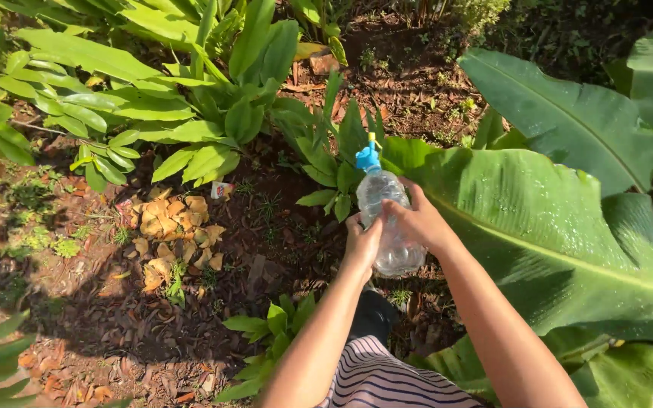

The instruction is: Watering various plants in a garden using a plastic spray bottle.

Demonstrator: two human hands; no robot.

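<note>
A clear plastic bottle (387,198) with a blue spray nozzle (368,157) on top is held upright in front of me, over dark mulch. My left hand (361,243) grips its lower left side. Wrapped around the right side is my right hand (416,219), fingers across the bottle's body. The nozzle points away from me toward a small green plant (338,155).
Large wet banana-like leaves (561,219) fill the right side. Broad-leaved plants (190,91) stand at the back left. Dry brown leaves (175,234) lie on the mulch at left. A small leafy plant (277,332) grows by my striped clothing (387,381).
</note>
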